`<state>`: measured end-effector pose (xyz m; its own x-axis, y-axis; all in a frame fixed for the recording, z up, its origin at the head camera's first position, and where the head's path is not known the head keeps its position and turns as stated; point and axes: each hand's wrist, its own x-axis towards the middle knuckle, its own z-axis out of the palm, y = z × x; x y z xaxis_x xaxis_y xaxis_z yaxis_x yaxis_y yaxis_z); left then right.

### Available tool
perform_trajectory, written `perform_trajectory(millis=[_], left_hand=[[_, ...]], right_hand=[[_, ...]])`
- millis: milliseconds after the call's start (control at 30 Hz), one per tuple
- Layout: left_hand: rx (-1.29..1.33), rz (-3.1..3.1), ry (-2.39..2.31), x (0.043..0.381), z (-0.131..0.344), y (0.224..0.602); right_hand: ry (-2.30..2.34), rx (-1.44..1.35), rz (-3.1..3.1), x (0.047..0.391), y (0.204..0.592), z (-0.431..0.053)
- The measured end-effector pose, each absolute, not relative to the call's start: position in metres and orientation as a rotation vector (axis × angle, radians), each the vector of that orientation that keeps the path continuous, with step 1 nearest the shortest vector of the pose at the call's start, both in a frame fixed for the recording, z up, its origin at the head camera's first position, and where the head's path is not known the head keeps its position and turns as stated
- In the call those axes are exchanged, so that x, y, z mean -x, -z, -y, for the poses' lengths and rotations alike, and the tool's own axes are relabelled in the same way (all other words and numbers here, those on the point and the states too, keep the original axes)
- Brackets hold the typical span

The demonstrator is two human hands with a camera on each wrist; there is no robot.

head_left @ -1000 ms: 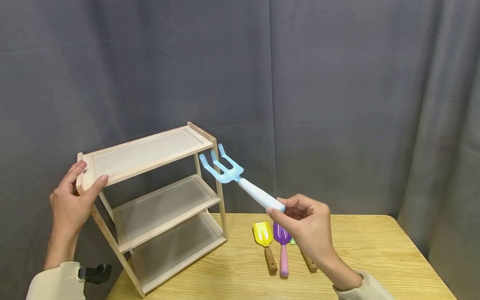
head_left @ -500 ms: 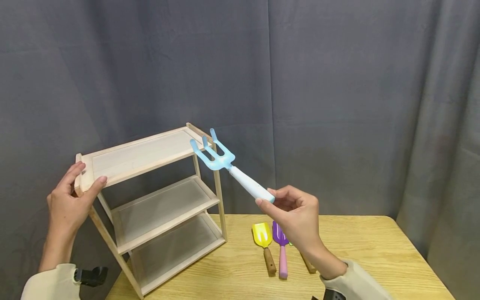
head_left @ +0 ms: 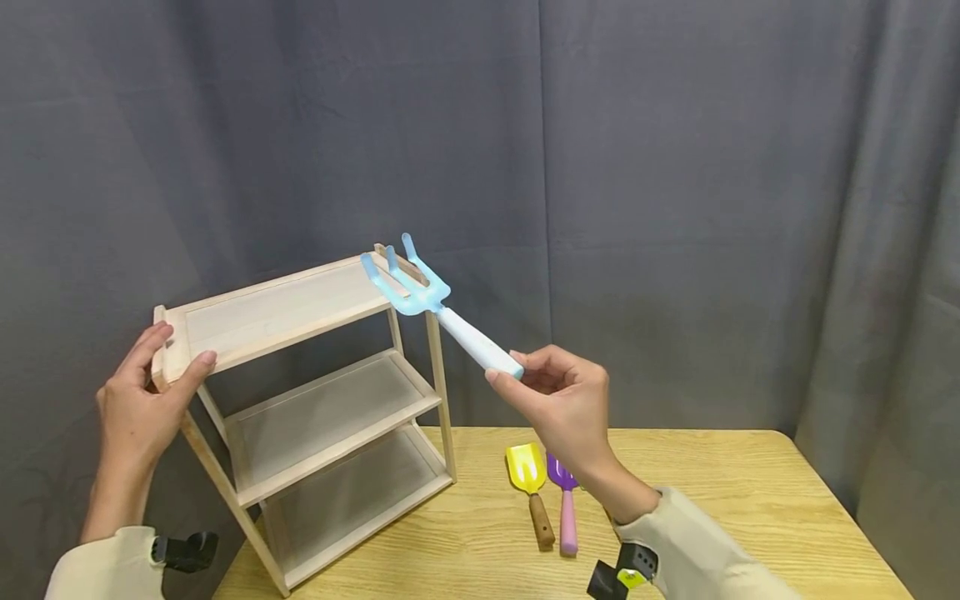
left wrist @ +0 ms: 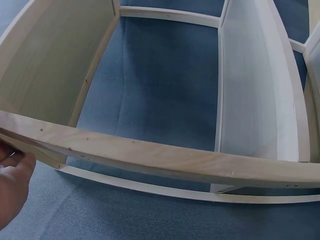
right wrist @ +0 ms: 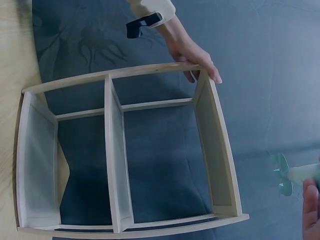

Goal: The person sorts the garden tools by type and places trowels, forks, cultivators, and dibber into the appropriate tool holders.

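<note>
My right hand pinches the butt end of a light blue hand fork between thumb and fingers. The fork slants up to the left, its three tines overlapping the right end of the rack's top shelf in the head view. On the left stands a pale wooden three-tier shelf rack. My left hand grips the left end of its top shelf, thumb on the front edge and fingers over the side. In the left wrist view, fingertips show at the rack's side rail.
On the wooden table lie a yellow trowel with a brown handle and a purple trowel with a pink handle. Another tool lies mostly hidden behind the right forearm. A grey curtain hangs behind the table.
My right hand has moved up and to the left with the hand fork, bringing its tines over the rack's top right corner in view. The left hand and rack have stayed put.
</note>
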<state>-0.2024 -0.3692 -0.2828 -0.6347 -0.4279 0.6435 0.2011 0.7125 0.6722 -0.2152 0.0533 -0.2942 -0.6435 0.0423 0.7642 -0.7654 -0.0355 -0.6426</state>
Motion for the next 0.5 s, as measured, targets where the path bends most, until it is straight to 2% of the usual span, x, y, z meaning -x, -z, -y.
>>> perform_trajectory(millis=[500], left_hand=[[-0.160, 2.051, 0.949, 0.202, 0.368, 0.284]], right_hand=[[-1.774, -0.736, 1.670, 0.223, 0.269, -0.029]])
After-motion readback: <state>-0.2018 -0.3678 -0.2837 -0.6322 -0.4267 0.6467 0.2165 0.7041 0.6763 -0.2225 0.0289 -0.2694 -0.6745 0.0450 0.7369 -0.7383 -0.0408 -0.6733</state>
